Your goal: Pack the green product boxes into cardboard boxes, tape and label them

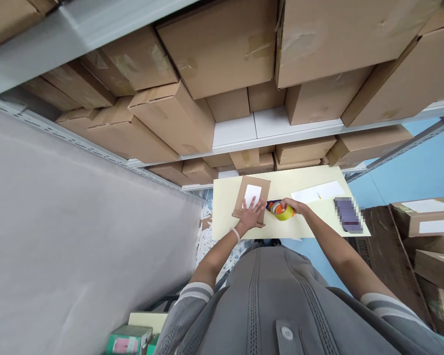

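A small brown cardboard box (240,199) with a white label (252,193) on its top lies on the pale yellow table (222,217). My left hand (250,215) rests on the box with fingers spread, partly over the label. In my right hand (293,205) is a tape dispenser (282,211) with a yellow roll and orange parts. Its dark front end sits close to the box's right side; whether they touch I cannot tell.
White paper (316,191) and a pixelated dark object (348,215) lie at the table's right. Shelves (192,155) of cardboard boxes stand beyond it. More boxes (429,222) are stacked at right. A wall (96,212) borders the left; paper scraps (204,241) cover the floor there.
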### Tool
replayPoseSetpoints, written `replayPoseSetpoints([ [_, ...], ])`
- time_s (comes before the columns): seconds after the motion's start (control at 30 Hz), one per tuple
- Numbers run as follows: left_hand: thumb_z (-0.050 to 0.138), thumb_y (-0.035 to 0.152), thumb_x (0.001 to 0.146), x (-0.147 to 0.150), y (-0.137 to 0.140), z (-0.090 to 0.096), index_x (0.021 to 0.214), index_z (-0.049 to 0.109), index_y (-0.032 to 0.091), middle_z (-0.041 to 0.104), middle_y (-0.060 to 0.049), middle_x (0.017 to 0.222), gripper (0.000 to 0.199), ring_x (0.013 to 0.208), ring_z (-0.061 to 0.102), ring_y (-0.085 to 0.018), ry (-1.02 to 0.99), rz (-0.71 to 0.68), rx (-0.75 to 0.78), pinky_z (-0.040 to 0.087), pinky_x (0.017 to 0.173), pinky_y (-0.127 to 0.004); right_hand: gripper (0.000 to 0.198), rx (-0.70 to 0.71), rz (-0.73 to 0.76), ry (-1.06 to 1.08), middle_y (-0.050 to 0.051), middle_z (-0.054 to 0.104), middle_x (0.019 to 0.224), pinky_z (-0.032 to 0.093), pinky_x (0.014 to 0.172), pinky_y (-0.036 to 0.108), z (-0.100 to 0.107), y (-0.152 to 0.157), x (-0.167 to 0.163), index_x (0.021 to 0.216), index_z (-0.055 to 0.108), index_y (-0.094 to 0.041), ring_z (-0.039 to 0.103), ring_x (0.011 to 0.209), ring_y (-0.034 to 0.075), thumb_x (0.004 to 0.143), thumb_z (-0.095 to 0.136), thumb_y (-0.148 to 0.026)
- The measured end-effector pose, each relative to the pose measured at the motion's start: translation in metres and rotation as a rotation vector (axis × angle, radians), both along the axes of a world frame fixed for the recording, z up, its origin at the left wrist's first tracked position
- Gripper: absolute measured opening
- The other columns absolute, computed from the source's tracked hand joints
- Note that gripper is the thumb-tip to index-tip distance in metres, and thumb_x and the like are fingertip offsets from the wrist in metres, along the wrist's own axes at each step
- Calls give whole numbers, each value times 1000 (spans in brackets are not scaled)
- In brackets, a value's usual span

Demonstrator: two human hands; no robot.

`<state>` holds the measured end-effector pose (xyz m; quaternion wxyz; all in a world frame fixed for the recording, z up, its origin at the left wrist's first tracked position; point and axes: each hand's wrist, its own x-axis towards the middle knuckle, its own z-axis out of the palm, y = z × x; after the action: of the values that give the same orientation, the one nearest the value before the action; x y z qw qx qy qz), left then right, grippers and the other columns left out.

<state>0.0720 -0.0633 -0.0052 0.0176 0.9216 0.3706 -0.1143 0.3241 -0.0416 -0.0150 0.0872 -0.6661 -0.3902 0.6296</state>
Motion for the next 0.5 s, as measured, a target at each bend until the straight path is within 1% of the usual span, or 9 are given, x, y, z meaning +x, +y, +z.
replayPoseSetpoints([
  [0.07,57,75,77,2,0,2,159,8,25,4,-7,167,107,150,-12,-42,4,6,3,10,113,-75,23,10,-1,4,13,72,74,51,55,29,-3,-14,-5,78,71,-10,66,65,23,63,56,-20],
  [0.13,57,75,76,4,0,2,159,7,25,5,-8,167,109,150,-12,-42,10,17,7,10,113,-74,36,57,-12,-12,12,74,89,53,65,29,-3,-22,-8,96,73,-12,68,81,24,65,55,-17],
  [0.17,57,75,76,4,0,2,159,7,24,4,-8,167,109,150,-12,-42,14,21,8,10,113,-74,45,116,9,-41,10,74,97,53,71,29,-2,-24,-8,107,72,-15,67,89,25,66,56,-16],
  [0.2,57,75,76,5,0,2,159,6,24,4,-8,166,109,150,-12,-42,18,24,8,10,114,-74,53,195,59,-96,8,74,104,52,77,29,0,-23,-8,118,70,-21,66,96,25,67,57,-16],
  [0.27,55,74,78,6,1,2,159,6,24,2,-8,166,107,151,-11,-41,29,22,3,10,114,-74,61,373,222,-273,6,71,112,50,84,32,6,-20,-3,132,63,-30,65,103,27,72,60,-20],
  [0.33,54,75,79,6,1,2,159,7,24,1,-7,166,106,151,-11,-41,40,17,-6,12,113,-74,61,504,380,-460,9,70,114,49,84,35,11,-20,3,138,58,-33,66,102,29,77,61,-28],
  [0.37,53,74,79,6,1,2,159,7,24,1,-7,166,105,151,-11,-41,45,16,-11,12,113,-74,60,527,411,-519,10,69,114,49,84,35,13,-23,6,139,57,-33,67,100,30,79,61,-31],
  [0.43,53,74,79,6,1,3,159,7,25,0,-7,166,104,151,-11,-41,50,22,-18,13,113,-74,60,531,397,-542,10,71,112,50,82,34,13,-35,10,141,55,-32,68,98,28,81,59,-33],
  [0.5,54,72,80,6,0,4,159,7,25,0,-7,166,103,151,-12,-41,43,30,-22,13,113,-74,62,504,307,-465,6,72,113,50,81,31,10,-52,13,143,53,-32,68,98,26,82,56,-28],
])
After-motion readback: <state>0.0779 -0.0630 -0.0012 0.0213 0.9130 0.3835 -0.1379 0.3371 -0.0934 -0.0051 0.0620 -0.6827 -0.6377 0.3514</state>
